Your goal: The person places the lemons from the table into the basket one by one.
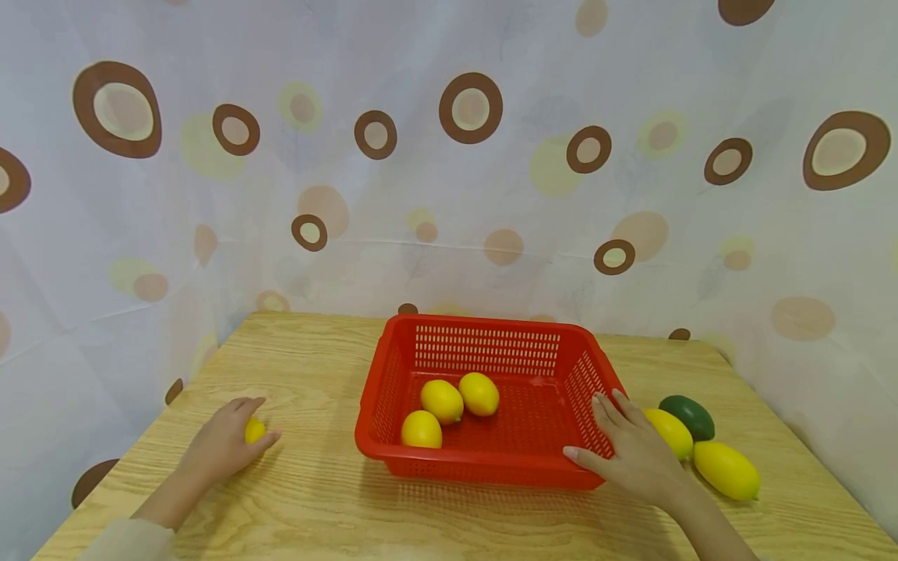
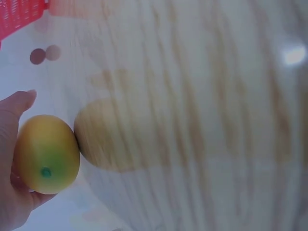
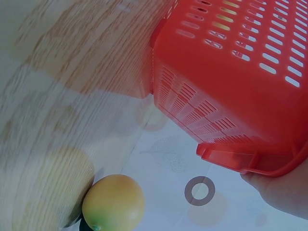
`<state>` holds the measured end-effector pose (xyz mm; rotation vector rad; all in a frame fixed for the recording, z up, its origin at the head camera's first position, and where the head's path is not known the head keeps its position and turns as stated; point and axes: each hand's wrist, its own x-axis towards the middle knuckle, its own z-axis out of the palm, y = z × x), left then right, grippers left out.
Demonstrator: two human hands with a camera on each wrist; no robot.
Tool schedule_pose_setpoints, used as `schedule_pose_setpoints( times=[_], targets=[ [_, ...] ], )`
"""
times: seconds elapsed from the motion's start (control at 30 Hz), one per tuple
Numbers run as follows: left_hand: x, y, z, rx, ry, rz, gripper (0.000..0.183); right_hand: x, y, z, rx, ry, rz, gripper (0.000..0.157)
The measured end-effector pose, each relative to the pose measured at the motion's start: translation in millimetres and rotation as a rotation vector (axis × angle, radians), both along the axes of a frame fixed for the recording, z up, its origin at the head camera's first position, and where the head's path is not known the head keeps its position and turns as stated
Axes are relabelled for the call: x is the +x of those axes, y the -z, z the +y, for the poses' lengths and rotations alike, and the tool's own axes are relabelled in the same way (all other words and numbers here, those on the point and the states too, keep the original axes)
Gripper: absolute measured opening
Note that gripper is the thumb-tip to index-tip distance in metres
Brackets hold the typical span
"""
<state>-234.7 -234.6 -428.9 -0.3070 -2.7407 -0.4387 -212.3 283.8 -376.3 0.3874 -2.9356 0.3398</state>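
Observation:
My left hand (image 1: 223, 444) is round a yellow lemon (image 1: 255, 429) on the left part of the wooden table, with thumb and fingers on either side of it. In the left wrist view the lemon (image 2: 47, 154) shows its greenish stem end, low over the tabletop. A red plastic basket (image 1: 491, 460) stands at the middle, and three lemons (image 1: 442, 401) lie in its left half. On the basket's right front corner rests my right hand (image 1: 641, 460), fingers spread and fairly straight across the rim. The right wrist view shows part of that hand (image 3: 284, 192) at the rim.
Right of the basket, close by my right hand, lie two longer yellow fruits (image 1: 726, 471) and a dark green oval fruit (image 1: 687, 418). A white curtain (image 1: 421, 187) with brown and yellow circles hangs behind the wooden table (image 1: 302, 358).

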Motion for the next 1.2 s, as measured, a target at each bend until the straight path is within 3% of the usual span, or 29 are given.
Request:
schedule_pose_setpoints(
  times=[0.9, 1.2],
  targets=[
    [6.0, 1.8, -10, 0.052, -0.005, -0.143, 0.068, -0.1, -0.1, 0, -0.006, -0.001, -0.005, 0.090],
    [5.1, 0.9, -11, 0.039, 0.003, -0.145, 0.070, 0.1, 0.1, 0, -0.005, 0.002, -0.010, 0.090]
  ],
)
